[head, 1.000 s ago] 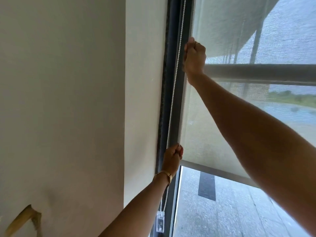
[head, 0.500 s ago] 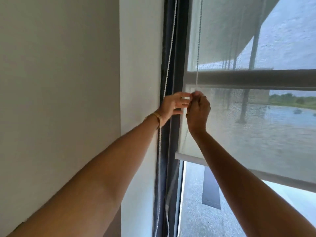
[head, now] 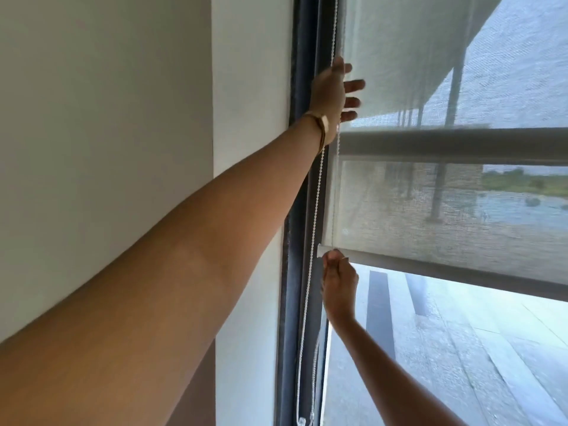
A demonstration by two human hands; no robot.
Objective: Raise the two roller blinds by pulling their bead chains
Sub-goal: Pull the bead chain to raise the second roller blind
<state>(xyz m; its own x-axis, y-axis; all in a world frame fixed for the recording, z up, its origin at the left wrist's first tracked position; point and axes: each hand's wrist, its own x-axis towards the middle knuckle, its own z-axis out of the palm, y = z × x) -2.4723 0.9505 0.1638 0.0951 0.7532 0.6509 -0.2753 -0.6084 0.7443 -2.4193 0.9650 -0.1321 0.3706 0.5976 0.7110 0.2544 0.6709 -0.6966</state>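
Head view shows the right hand [head: 338, 284] low by the blind's bottom rail [head: 445, 269], fingers pinched on a strand of the bead chain [head: 316, 192] beside the window frame [head: 299, 179]. Up high, the left hand [head: 333, 90] reaches with fingers spread apart, gripping nothing. I'd close that upper hand on the same strand before releasing below, keeping pulls straight down.

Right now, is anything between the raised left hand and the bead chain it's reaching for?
Nothing visible. The left hand, fingers spread, is right beside the bead chain, in front of the roller blind. The right hand pinches a chain strand lower down.
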